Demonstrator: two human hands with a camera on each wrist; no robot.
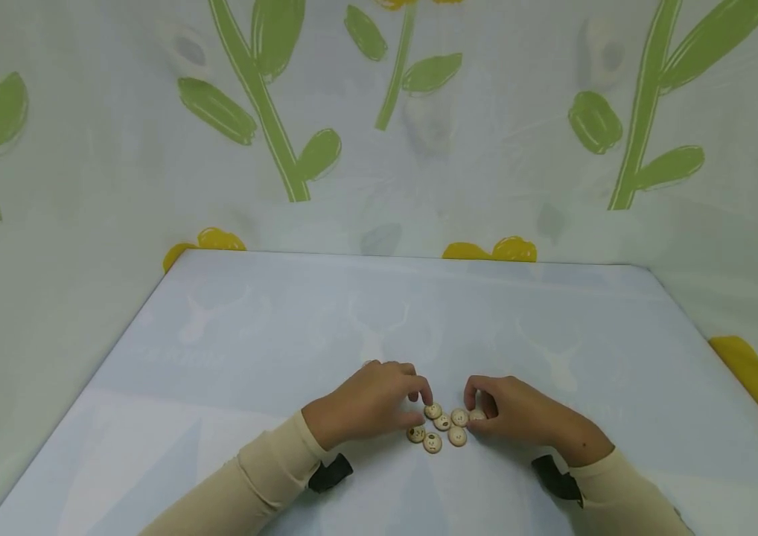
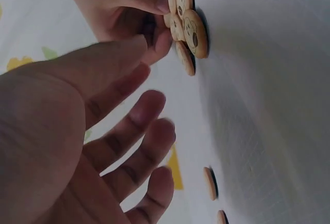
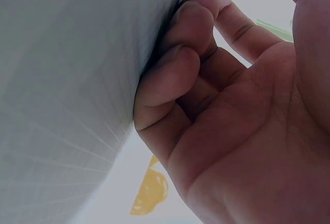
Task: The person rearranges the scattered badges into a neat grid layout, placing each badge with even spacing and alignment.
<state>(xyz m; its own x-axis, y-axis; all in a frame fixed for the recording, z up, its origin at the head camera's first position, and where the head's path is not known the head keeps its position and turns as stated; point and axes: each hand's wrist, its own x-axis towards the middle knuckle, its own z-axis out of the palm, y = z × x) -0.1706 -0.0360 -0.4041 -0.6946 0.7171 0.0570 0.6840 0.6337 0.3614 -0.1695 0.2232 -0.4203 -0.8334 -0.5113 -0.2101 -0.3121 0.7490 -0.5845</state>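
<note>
Several small round wooden discs (image 1: 432, 442) with dark printed faces lie in a loose cluster on the table. My left hand (image 1: 379, 398) hovers at the left of this cluster, its fingers relaxed and holding nothing. In the left wrist view its loosely bent fingers (image 2: 154, 136) stand apart from the discs. On the cluster's right side, my right hand (image 1: 520, 413) pinches one pale wooden disc (image 1: 477, 415) between thumb and fingers. From the right wrist, the curled fingers (image 3: 175, 74) rest against the tabletop, and only a sliver of disc shows past them.
Two separate discs (image 2: 210, 184) lie away from the cluster in the left wrist view, mostly hidden behind my left hand in the head view. The pale table (image 1: 272, 313) has a straight far edge. Behind it hangs a leaf-patterned curtain (image 1: 486, 171).
</note>
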